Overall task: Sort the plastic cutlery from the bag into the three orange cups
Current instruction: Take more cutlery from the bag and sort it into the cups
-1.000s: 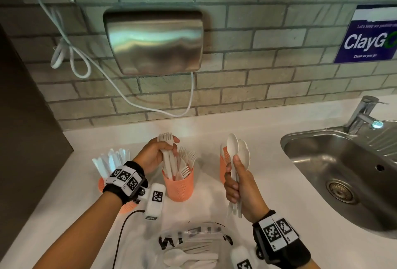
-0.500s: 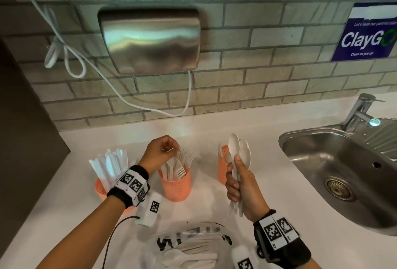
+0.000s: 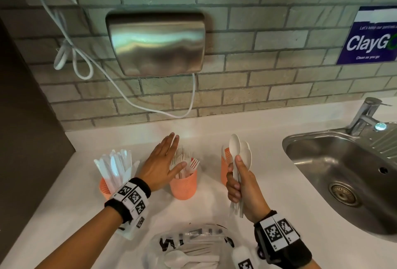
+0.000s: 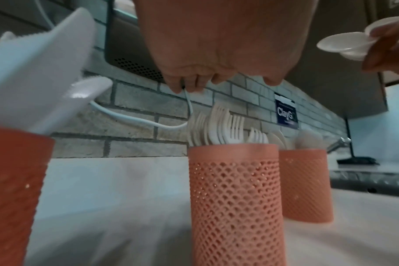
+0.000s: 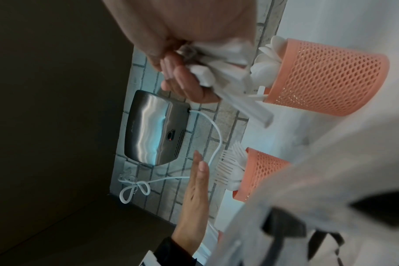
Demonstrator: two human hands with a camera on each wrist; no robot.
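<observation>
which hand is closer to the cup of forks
Left. The left hand hovers flat right above the forks in the middle cup. The right hand is off to that cup's right, gripping spoons.

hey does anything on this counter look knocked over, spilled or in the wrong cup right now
Nothing stands out. All three orange cups stand upright: knives in the left one, forks in the middle cup, spoons in the right cup. The right hand holds a bunch of spoons; the left hand is flat above the forks.
</observation>
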